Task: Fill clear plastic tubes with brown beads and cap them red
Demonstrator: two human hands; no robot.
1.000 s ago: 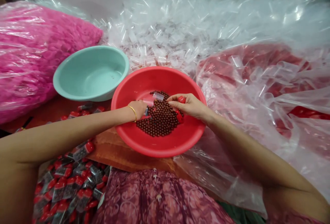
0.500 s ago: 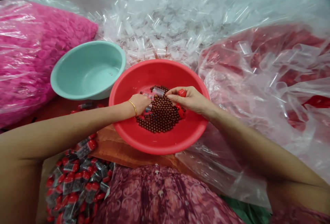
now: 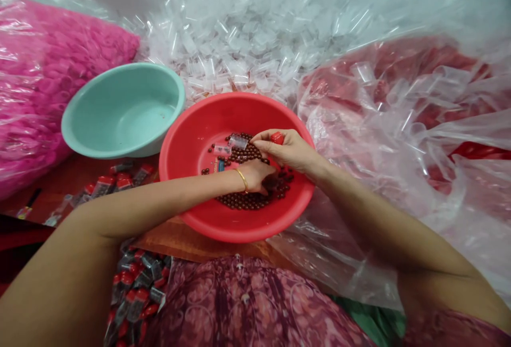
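Observation:
A red basin (image 3: 191, 139) sits in front of me with a heap of small dark brown beads (image 3: 243, 200) in it. My left hand (image 3: 259, 174), with a gold bangle at the wrist, reaches down into the beads, and its fingers are hidden among them. My right hand (image 3: 289, 150) hovers over the beads with its fingers pinched together, holding a small clear tube (image 3: 238, 141) at the fingertips and a red cap (image 3: 277, 137) on top. Another small tube (image 3: 222, 150) lies on the basin floor.
An empty teal basin (image 3: 120, 110) stands at the left. A bag of pink caps (image 3: 43, 70) lies far left, a heap of clear tubes (image 3: 255, 33) at the back, a bag of red caps (image 3: 419, 97) at the right. Filled red-capped tubes (image 3: 136, 288) are piled by my lap.
My left hand moved right and down, from the tube by my right hand into the bead heap. The right hand stayed over the basin. The view shifted slightly right.

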